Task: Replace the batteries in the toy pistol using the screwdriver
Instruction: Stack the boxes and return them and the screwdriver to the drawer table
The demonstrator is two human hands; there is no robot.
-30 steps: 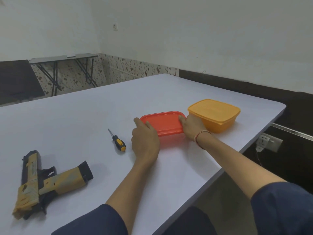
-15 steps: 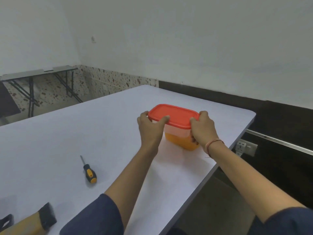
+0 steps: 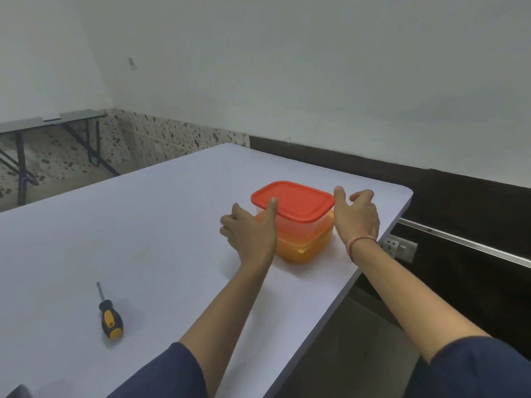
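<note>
The screwdriver lies flat on the white worktop, down in the near-left part, with its black-and-yellow handle toward the person and the metal shaft pointing away. Nobody is touching it. At the bottom-left corner a dark bit of something just pokes into view — too little shows to say what it is, and the toy pistol can't be made out anywhere.

Further out, near the worktop's right edge, a clear container with a red lid sits stacked on top of an orange container. The person's left hand is at the stack's left side, thumb resting on the red lid's edge, fingers spread loosely — its grip is apart, not clamped on anything. The right hand is at the stack's right side, fingers open and curled in the air, thumb just beside the lid's corner. A thin reddish band sits on that wrist. Dark blue sleeves cover both upper arms.

Below the worktop's right edge there's a wall socket, and a folding table stands back by the far wall.
</note>
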